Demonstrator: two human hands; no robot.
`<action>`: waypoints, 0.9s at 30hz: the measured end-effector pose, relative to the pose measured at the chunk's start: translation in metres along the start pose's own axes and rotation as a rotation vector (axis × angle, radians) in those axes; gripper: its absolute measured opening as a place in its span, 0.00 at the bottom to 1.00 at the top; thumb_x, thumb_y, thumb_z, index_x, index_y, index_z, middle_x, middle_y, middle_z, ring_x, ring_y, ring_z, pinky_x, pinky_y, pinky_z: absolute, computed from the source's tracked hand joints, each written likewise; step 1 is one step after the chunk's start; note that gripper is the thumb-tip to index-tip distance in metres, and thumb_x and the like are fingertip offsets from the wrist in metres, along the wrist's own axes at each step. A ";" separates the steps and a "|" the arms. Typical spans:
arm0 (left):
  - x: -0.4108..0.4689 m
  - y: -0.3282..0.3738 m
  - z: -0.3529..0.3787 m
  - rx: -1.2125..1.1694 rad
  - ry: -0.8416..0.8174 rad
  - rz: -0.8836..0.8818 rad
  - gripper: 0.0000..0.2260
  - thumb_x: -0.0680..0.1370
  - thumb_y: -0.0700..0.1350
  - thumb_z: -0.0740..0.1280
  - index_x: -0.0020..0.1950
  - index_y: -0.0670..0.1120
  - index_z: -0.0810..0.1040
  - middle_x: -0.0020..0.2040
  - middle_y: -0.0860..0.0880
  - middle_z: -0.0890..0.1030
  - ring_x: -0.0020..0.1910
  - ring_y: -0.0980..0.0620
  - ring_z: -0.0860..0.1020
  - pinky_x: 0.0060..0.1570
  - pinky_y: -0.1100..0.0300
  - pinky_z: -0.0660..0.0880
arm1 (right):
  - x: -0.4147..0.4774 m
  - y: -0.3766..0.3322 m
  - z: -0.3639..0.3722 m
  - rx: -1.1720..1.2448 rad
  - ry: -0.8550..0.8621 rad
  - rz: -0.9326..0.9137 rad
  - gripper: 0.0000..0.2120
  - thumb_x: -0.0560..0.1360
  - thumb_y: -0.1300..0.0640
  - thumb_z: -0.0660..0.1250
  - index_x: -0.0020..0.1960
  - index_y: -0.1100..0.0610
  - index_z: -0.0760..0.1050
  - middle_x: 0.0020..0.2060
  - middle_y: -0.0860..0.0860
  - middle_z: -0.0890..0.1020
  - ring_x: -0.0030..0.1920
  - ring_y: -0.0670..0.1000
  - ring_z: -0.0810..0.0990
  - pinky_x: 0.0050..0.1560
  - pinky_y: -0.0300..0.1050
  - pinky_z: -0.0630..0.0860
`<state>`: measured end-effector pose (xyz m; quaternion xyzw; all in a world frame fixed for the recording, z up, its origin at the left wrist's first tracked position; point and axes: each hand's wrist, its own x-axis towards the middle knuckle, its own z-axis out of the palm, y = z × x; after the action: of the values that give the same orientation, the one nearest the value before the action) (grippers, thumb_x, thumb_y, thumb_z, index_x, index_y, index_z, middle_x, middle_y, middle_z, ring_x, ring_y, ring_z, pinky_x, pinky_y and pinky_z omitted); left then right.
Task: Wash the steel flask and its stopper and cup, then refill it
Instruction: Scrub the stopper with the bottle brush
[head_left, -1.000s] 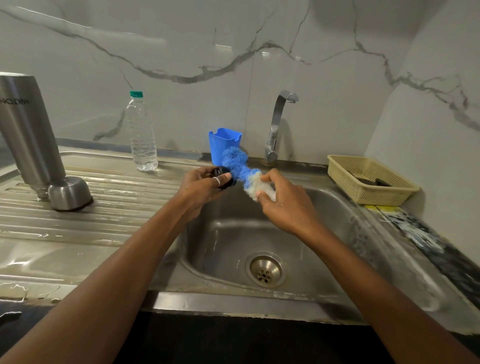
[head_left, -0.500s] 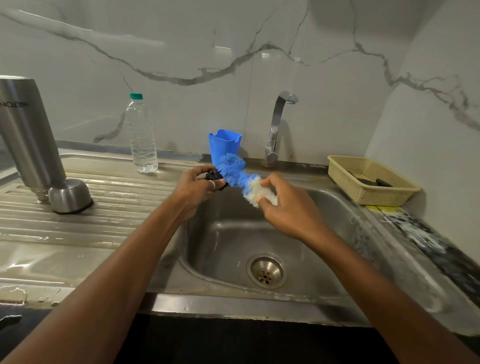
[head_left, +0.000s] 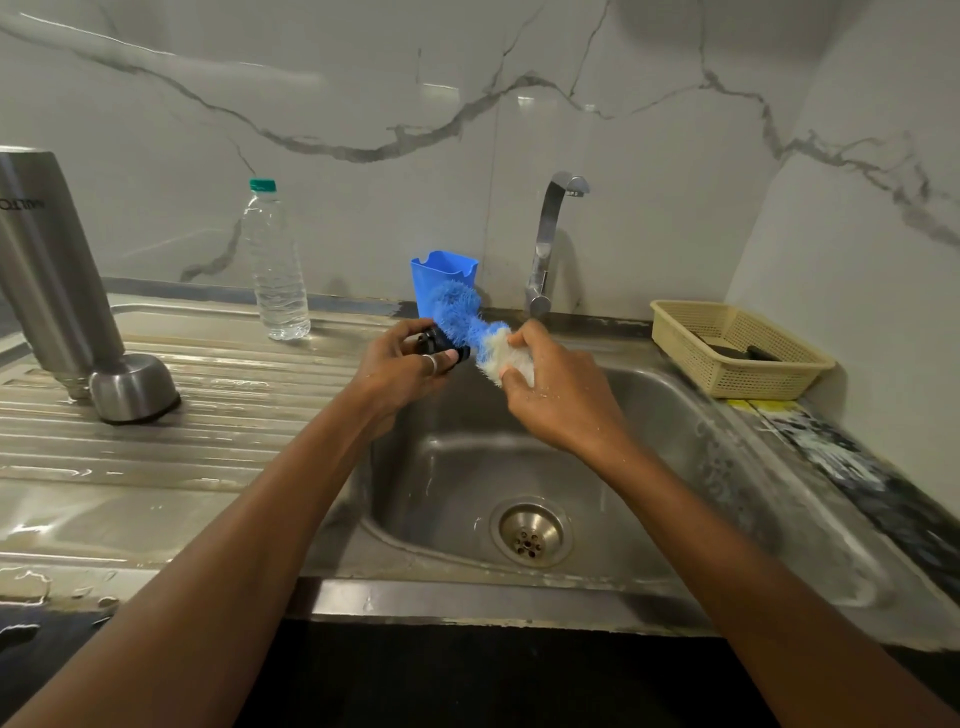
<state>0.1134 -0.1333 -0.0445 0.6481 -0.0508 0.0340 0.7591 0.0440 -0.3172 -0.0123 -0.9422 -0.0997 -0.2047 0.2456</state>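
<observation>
Over the sink basin (head_left: 649, 467), my left hand (head_left: 400, 369) grips the small black stopper (head_left: 434, 340). My right hand (head_left: 561, 400) holds a blue-and-white bottle brush (head_left: 462, 319) by its white end, its blue bristles pressed against the stopper. The steel flask (head_left: 57, 275) stands upside down on the ribbed draining board (head_left: 208, 415) at the far left. Its steel cup (head_left: 132, 387) rests upside down beside it.
A clear water bottle (head_left: 275, 270) with a green cap stands at the back of the draining board. A blue plastic holder (head_left: 441, 273) sits behind the brush, left of the tap (head_left: 550, 244). A beige basket (head_left: 737, 348) sits at the right on the counter.
The brush head has shifted slightly against the stopper while both hands stay over the sink. The view has dipped a little.
</observation>
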 end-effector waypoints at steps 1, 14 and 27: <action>0.001 0.000 0.000 -0.016 0.014 0.004 0.21 0.77 0.33 0.72 0.69 0.43 0.75 0.60 0.43 0.82 0.57 0.46 0.83 0.49 0.57 0.84 | -0.001 0.001 -0.001 0.000 -0.002 0.004 0.14 0.78 0.52 0.64 0.63 0.48 0.69 0.50 0.51 0.82 0.46 0.55 0.79 0.42 0.48 0.73; 0.012 -0.004 -0.007 -0.151 0.078 -0.024 0.24 0.76 0.28 0.71 0.70 0.43 0.73 0.64 0.40 0.79 0.60 0.42 0.82 0.53 0.54 0.83 | -0.009 0.005 0.001 -0.007 -0.015 -0.005 0.14 0.78 0.50 0.64 0.63 0.46 0.68 0.51 0.50 0.82 0.46 0.56 0.80 0.44 0.53 0.79; 0.015 0.001 -0.019 -0.230 0.132 -0.039 0.18 0.78 0.35 0.72 0.67 0.40 0.74 0.63 0.39 0.79 0.58 0.44 0.83 0.51 0.54 0.84 | -0.009 0.011 -0.001 0.011 -0.026 -0.037 0.14 0.79 0.50 0.64 0.63 0.45 0.68 0.50 0.49 0.82 0.44 0.53 0.80 0.43 0.52 0.79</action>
<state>0.1286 -0.1146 -0.0448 0.5539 0.0085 0.0558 0.8307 0.0382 -0.3277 -0.0203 -0.9414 -0.1215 -0.1965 0.2457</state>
